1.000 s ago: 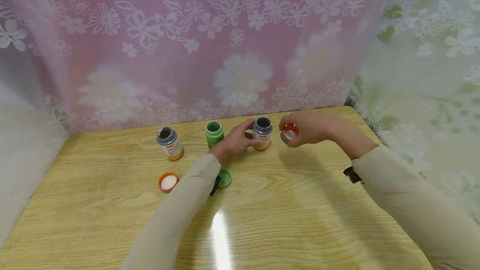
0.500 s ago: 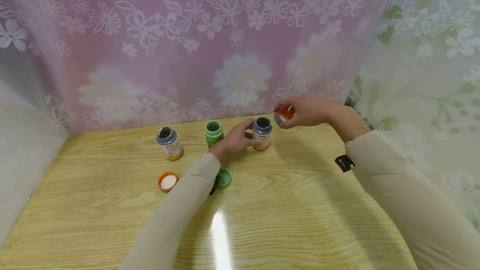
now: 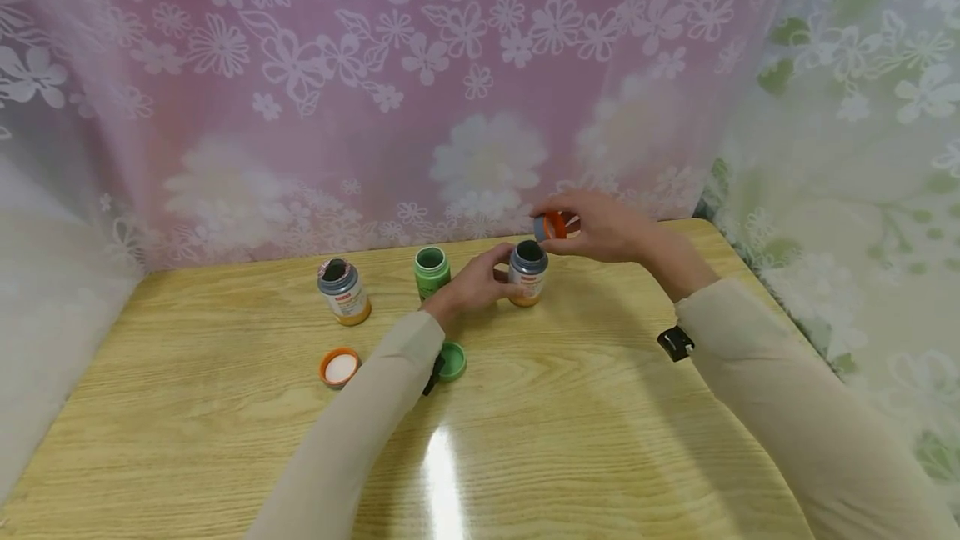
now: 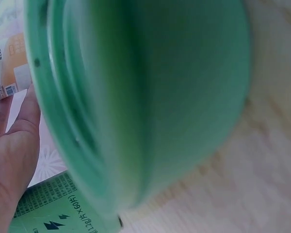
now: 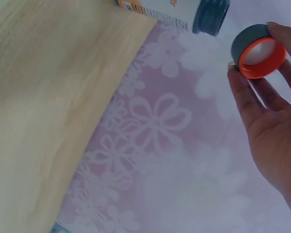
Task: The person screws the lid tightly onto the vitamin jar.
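In the head view my left hand (image 3: 477, 280) holds a grey-necked bottle (image 3: 528, 275) with a white and orange label; it stands uncapped on the table. My right hand (image 3: 600, 225) pinches a grey screw cap (image 3: 551, 227) with an orange inside, just above and to the right of that bottle's mouth. The right wrist view shows the cap (image 5: 258, 51) between thumb and fingers, apart from the bottle's neck (image 5: 211, 17). Left of my left hand stands an open green bottle (image 3: 432, 272). A green cap (image 3: 452, 362) lies beside my left cuff and fills much of the left wrist view.
Another open grey-necked bottle (image 3: 344, 292) stands farther left on the wooden table (image 3: 585, 440). A second orange-lined cap (image 3: 340, 367) lies inside-up in front of it. A pink flowered curtain (image 3: 360, 107) hangs behind the table's back edge, and a pale one (image 3: 862, 215) at the right.
My right hand has raised the cap and carried it left, from beside the bottle to just above its mouth, tilting it on the way. My left hand keeps its hold on the bottle.
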{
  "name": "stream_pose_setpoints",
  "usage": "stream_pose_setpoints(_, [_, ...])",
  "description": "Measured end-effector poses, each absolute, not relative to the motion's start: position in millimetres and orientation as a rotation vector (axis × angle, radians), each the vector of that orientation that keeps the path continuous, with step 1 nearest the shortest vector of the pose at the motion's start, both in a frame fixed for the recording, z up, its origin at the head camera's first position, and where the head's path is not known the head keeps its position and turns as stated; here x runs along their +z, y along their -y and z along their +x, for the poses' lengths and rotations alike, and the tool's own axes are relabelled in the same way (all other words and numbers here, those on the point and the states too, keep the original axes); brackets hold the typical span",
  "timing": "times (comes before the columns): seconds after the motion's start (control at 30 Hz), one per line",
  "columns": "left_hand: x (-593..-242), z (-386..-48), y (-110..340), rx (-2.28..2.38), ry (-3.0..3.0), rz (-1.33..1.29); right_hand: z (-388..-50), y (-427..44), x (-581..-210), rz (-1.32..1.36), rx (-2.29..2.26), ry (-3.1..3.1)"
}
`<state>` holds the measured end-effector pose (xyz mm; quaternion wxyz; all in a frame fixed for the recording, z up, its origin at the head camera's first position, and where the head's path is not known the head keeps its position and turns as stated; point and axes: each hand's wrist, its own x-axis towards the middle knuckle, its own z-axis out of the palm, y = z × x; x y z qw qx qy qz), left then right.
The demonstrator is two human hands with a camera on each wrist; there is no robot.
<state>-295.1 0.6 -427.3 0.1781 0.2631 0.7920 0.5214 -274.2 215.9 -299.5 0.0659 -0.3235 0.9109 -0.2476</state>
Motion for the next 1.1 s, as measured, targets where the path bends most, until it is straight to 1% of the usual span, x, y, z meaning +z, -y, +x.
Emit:
stream_pose_setpoints(0.4, [-427.2,-295.6,-0.8,1.488,-2.214,0.768,-274.7,-207.1,-321.7,-0.880,-1.179,-2.775])
stream_pose_setpoints(0.57, [-426.7,-295.0,0.1,1.497,-2.211,0.759,-275.6,-204.3,-328.3,-0.836,-1.280,-2.716])
stream_pose_setpoints(0.83, [-423.9,-293.4,0.8,1.492,-2.211,0.754,-276.2,-203.3,-342.5,-0.851,-1.403,-2.680])
stream_pose_setpoints(1.1, [-424.7,-292.8,1.1,1.472,-2.240,0.761,-273.2,-205.7,-359.8,-0.749,-1.468,-2.652])
